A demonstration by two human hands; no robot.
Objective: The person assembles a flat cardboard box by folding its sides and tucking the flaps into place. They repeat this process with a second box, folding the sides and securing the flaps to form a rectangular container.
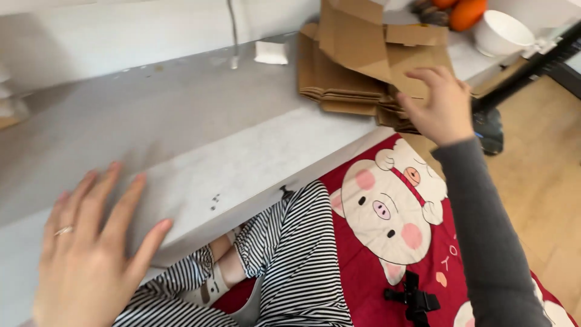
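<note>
Reaching with right hand (440, 103), fingers spread, onto one stack of flattened cardboard (357, 66) at 1 o'clock on white table (200, 145), long axis running 10 to 4 o'clock. Resting flat at 8 o'clock, left hand (91, 254), fingers apart, empty. One white bowl (501, 33) at far right.

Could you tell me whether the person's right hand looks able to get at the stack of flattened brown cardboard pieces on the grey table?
Probably yes: the right hand already rests on the flattened brown cardboard stack, nothing between.
</note>
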